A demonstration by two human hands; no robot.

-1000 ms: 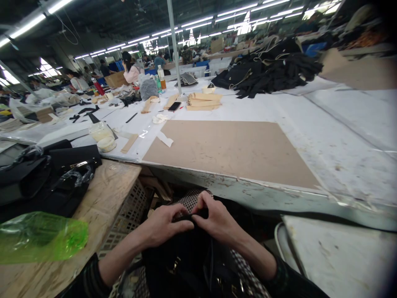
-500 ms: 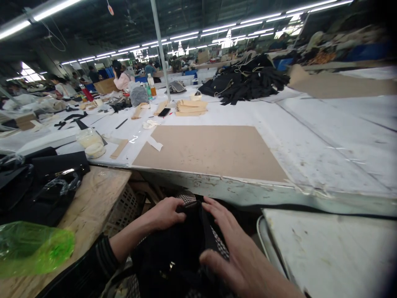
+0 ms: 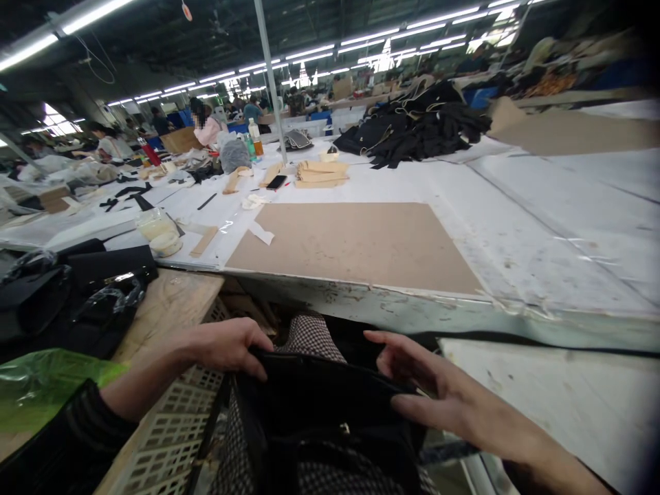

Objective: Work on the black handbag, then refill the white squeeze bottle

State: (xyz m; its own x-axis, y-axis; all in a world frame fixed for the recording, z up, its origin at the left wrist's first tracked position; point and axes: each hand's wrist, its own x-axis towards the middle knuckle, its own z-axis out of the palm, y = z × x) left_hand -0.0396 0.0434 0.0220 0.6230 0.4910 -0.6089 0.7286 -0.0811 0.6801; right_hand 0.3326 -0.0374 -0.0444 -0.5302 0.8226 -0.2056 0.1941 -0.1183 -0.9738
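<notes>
A black bag [image 3: 324, 399] lies low in front of me, its mouth spread wide and its dark inside showing. A small gold-coloured metal piece [image 3: 345, 428] glints on it. My left hand [image 3: 232, 349] is closed on the left end of the rim, thumb toward me. At the right end is my right hand [image 3: 427, 381], its index finger stretched out and its thumb against the bag, with a gap between them. Black-and-white checked cloth [image 3: 312, 335] shows behind and below the bag. The bag's bottom is out of sight.
A white worktable [image 3: 526, 240] with a brown board [image 3: 350, 244] runs ahead. At left, black bag pieces [image 3: 113, 275] and green plastic [image 3: 46, 385] lie on a wooden top above a plastic crate [image 3: 170, 440]. A pale panel [image 3: 557, 405] stands at right. Several people are far back.
The bag's mouth has been spread wider as my hands moved apart, left hand leftward and right hand rightward. More of the checked cloth and the crate now shows.
</notes>
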